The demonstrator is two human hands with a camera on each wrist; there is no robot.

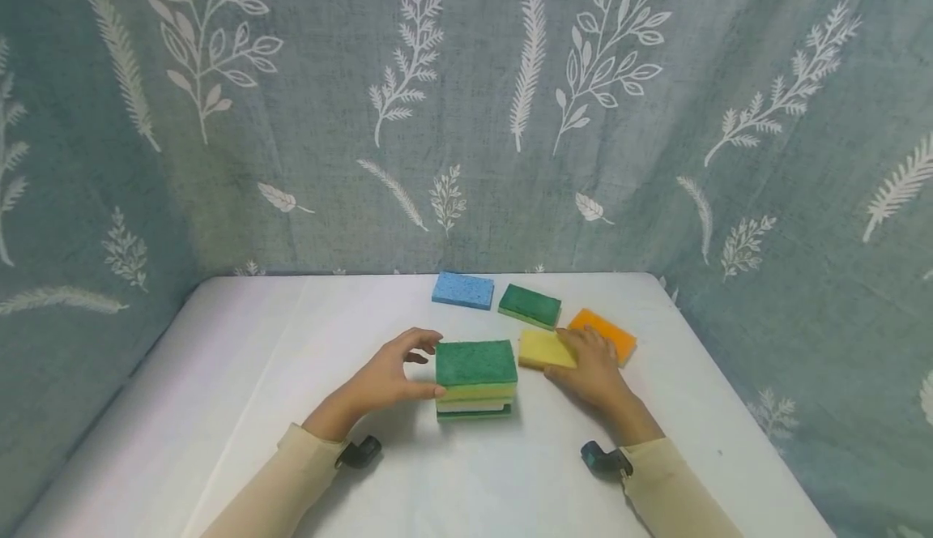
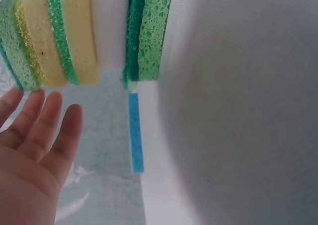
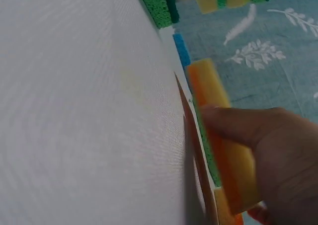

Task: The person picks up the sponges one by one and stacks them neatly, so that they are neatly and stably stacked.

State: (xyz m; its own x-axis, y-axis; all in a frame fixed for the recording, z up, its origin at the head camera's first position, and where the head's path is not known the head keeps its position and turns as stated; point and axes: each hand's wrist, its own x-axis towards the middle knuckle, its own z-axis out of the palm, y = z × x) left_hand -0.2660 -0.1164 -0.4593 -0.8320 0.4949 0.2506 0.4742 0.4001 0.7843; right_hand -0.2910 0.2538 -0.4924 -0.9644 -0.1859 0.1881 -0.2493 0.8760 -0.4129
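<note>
A stack of sponges [image 1: 476,364] stands mid-table with a dark green scouring face on top. Its layers [image 2: 79,31] in the left wrist view run through light green, yellow, pale yellow, white and dark green. Beside the stack's left side is my left hand [image 1: 389,368], fingers spread and fairly straight, the tips at or very near its edge. To the right of the stack, my right hand [image 1: 594,368] pinches a yellow sponge [image 1: 543,349]. The right wrist view shows that sponge's orange layer [image 3: 203,101] and my thumb on its side; the other fingers are mostly hidden.
An orange sponge [image 1: 619,339] lies partly behind my right hand. Farther back are a dark green sponge [image 1: 530,305] and a blue sponge [image 1: 462,290] near the white table's [image 1: 328,303] far edge. Leaf-patterned grey-green cloth [image 1: 321,117] hangs around the back and sides.
</note>
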